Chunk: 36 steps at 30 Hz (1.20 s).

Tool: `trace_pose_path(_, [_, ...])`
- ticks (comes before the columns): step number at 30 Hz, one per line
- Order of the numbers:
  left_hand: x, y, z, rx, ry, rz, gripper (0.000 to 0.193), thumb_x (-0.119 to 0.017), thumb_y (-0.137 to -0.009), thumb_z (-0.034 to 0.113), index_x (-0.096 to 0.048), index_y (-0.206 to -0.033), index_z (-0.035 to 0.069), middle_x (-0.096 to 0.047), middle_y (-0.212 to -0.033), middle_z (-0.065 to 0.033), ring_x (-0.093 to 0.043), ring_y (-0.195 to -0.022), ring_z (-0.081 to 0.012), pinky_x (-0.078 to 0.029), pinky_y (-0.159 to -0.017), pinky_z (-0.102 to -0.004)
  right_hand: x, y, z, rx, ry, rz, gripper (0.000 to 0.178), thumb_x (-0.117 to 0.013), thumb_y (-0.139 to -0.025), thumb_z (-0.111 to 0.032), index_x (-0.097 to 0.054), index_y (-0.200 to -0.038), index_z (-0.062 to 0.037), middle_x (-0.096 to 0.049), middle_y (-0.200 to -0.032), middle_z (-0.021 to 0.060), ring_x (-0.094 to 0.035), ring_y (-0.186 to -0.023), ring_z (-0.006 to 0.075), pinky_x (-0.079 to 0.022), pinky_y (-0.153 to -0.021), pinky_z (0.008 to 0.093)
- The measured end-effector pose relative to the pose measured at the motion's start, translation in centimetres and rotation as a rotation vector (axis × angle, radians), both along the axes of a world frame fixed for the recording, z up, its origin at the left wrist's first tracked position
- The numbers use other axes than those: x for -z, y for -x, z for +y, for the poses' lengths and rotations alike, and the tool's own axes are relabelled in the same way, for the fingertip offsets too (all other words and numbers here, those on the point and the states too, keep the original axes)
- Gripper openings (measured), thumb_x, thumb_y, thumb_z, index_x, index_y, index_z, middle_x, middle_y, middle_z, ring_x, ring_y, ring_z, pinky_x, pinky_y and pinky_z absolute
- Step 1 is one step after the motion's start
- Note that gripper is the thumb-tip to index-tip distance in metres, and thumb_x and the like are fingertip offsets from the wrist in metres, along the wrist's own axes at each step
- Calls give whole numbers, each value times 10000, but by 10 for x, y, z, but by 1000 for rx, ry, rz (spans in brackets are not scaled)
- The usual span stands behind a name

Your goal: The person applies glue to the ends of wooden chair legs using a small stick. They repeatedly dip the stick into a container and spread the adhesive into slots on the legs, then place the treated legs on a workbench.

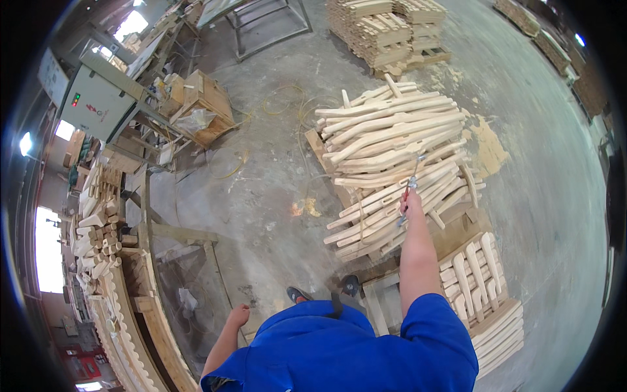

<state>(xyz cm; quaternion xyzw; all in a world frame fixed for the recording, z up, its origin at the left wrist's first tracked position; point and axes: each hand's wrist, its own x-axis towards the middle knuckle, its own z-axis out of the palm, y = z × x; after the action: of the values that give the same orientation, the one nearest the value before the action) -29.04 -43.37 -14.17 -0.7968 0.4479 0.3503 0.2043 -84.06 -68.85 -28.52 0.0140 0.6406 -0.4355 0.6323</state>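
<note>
Over woodpile (pixel 392 140), right fingers (pixel 407 204) wrap tool (pixel 413 183); left fingers (pixel 244 314) curled, hold unclear; roomy floor (pixel 255 222) beside woodpile's edge.

Wooden base (pixel 319 150) carrying curved pieces (pixel 397 136).

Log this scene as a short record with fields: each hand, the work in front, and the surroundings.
Right hand: arm extended, the hand gripping a slim metal tool with a red part, over the wooden pieces
Left hand: low at the person's left side; no held thing visible
Work in front: a pile of long, curved, pale wooden pieces
Left side: grey control cabinet, wooden box
Far side: stacked wood
Floor: sawdust patch right of the pile
</note>
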Motion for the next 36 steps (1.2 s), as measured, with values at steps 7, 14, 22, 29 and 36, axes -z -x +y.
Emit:
trace_pose_path(7, [-3,-6,13,-19,15,-12,349,-436,-794,223,-614,-1054,71,-603,-1082,-184,-548,-1054,-336,-427,-913,-398,-18,10,-31,-200,-79,45,377,-383,-912,-434,-480,-696,-141,-404,-477,-19,-287,-320,70,-213,-294,224])
trace_pose_path(14, [-2,-5,26,-49,28,-6,346,-441,-788,215,-618,-1050,75,-602,-1083,-188,-546,-1053,-346,-421,-917,-410,-6,-5,-26,102,-48,133,347,-350,-912,-372,-444,-687,-124,-391,-459,2,-284,-297,104,-237,-272,247])
trace_pose_path(22, [-7,-7,39,-56,-30,-65,356,-414,-800,215,-609,-1075,99,-603,-1092,-171,-542,-1059,-344,-424,-918,-412,6,9,-9,-116,-79,183,352,-349,-909,-383,-453,-695,-123,-406,-467,-1,-306,-313,106,-232,-281,256])
trace_pose_path(29, [-9,-5,43,-50,-92,-55,352,-428,-798,213,-613,-1076,103,-602,-1105,-158,-546,-1059,-331,-426,-917,-407,28,27,19,-156,-71,254,362,-398,-896,-396,-460,-670,-120,-411,-465,5,-330,-307,116,-212,-275,277])
trace_pose_path(36, [-4,-9,35,-46,-79,-64,347,-443,-799,221,-620,-1069,95,-601,-1110,-154,-550,-1059,-323,-430,-912,-400,3,-11,-2,-154,-62,271,358,-390,-898,-379,-463,-654,-128,-378,-458,4,-320,-300,135,-216,-271,281])
